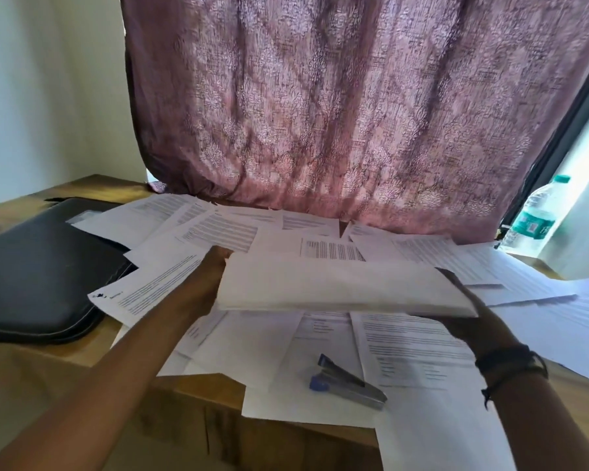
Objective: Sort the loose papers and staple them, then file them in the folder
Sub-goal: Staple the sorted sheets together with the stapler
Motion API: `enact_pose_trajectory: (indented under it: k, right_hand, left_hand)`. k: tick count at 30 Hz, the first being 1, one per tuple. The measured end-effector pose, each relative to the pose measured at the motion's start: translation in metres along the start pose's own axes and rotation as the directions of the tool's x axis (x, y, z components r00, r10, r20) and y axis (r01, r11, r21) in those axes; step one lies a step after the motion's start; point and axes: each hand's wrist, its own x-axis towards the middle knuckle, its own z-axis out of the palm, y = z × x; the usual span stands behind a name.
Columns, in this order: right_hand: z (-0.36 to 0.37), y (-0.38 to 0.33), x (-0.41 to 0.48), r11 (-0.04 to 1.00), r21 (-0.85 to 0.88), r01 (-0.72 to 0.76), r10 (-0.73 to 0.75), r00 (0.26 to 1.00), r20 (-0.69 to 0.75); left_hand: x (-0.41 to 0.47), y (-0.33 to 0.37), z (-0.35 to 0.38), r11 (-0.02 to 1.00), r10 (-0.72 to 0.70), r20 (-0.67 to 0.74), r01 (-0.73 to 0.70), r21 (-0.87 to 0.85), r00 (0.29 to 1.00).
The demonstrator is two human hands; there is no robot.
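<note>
Holding a stack of papers above the worktop, the left hand grips its left edge and the right hand grips its right edge, thumb on top. Loose sheets cover the worktop, some overhanging the near edge. A stapler lies on the near sheets. The black folder lies closed at left, its far corner under sheets. A bottle stands far right.

Black cord wristbands, right side.
</note>
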Motion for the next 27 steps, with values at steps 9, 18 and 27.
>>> enact_pose_trajectory:
  k: [9, 18, 27]
  right_hand:
    - [0.026, -0.016, -0.016, 0.949, 0.06, -0.308, 0.308, 0.951, 0.01]
    - [0.038, -0.017, -0.037, 0.643, -0.76, -0.098, -0.057, 0.983, -0.176]
    - [0.097, -0.013, -0.124, 0.551, -0.78, 0.297, -0.021, 0.939, 0.343]
  left_hand:
    - [-0.004, -0.008, 0.007, 0.946, -0.324, 0.031, 0.324, 0.013, 0.945]
    - [-0.017, -0.017, 0.003, 0.984, -0.161, 0.134, 0.149, 0.094, 0.978]
    - [-0.028, -0.018, -0.002, 0.981, -0.195, 0.239, 0.187, 0.055, 0.951]
